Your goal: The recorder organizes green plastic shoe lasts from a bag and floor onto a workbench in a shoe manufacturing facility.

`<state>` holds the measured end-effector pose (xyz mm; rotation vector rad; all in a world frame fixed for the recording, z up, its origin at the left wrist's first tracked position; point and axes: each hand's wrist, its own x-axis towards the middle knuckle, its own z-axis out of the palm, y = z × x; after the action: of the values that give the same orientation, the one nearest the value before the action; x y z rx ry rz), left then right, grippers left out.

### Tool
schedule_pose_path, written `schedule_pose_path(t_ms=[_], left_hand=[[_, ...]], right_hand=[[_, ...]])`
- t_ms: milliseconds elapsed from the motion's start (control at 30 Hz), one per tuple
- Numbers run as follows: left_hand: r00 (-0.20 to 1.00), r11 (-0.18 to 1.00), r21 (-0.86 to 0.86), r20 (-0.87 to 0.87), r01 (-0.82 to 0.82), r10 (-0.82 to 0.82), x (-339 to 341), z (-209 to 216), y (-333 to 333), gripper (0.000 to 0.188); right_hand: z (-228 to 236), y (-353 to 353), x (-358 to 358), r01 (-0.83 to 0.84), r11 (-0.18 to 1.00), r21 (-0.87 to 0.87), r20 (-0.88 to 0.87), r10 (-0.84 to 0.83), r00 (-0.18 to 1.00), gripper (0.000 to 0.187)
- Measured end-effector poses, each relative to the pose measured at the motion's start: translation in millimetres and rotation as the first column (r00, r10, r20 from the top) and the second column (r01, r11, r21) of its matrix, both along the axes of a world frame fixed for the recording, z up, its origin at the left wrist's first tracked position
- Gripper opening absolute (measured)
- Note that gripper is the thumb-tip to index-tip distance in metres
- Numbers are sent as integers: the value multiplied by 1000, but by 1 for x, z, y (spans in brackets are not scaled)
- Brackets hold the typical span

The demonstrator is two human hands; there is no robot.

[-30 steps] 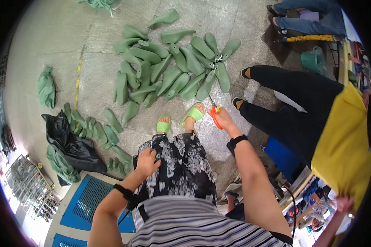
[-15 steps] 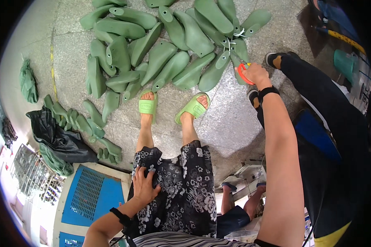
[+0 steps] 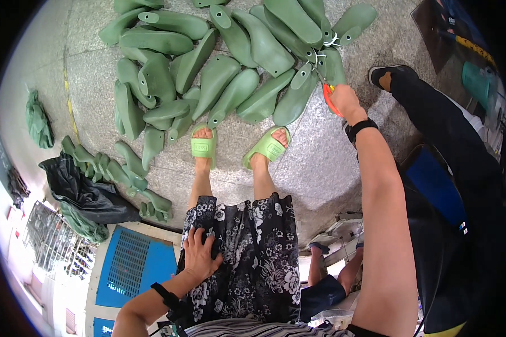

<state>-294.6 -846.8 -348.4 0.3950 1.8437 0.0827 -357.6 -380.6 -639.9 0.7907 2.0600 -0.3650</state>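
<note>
My right hand (image 3: 347, 105) is closed around the handles of orange-handled scissors (image 3: 328, 100). Their thin blades point at white string (image 3: 319, 57) that ties several green shoe lasts together. The tips are close to the string; whether they touch it I cannot tell. One tied shoe last (image 3: 298, 101) lies just left of the scissors, and another (image 3: 334, 66) lies beyond them. My left hand (image 3: 201, 259) rests on my thigh with its fingers spread over black flowered cloth (image 3: 247, 247). Green slippers (image 3: 203, 147) are on my feet, at the near edge of the lasts.
More green shoe lasts (image 3: 216, 84) are heaped on the speckled floor (image 3: 315, 163). At left, smaller lasts (image 3: 115, 171) lie by a black plastic bag (image 3: 84, 188) and a green cloth bundle (image 3: 39, 121). Another person's dark-trousered leg (image 3: 427, 106) stands close on the right.
The scissor handles have come closer together, and my right hand has moved little. My left hand stays on my thigh. The whole view has shifted slightly.
</note>
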Motion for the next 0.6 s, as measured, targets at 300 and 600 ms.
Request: schedule_pose_path(t_ms=[300,600], left_hand=[[998,994,91,-26,60,-58,-24,-30,3,35],[997,951,306,78,-47,24,-45,-105,46,26]], right_hand=[[7,-16,27,-11,1000,-8,-85,10,996,33],[5,-88,59,723,535,-438,73,-780,621,62]])
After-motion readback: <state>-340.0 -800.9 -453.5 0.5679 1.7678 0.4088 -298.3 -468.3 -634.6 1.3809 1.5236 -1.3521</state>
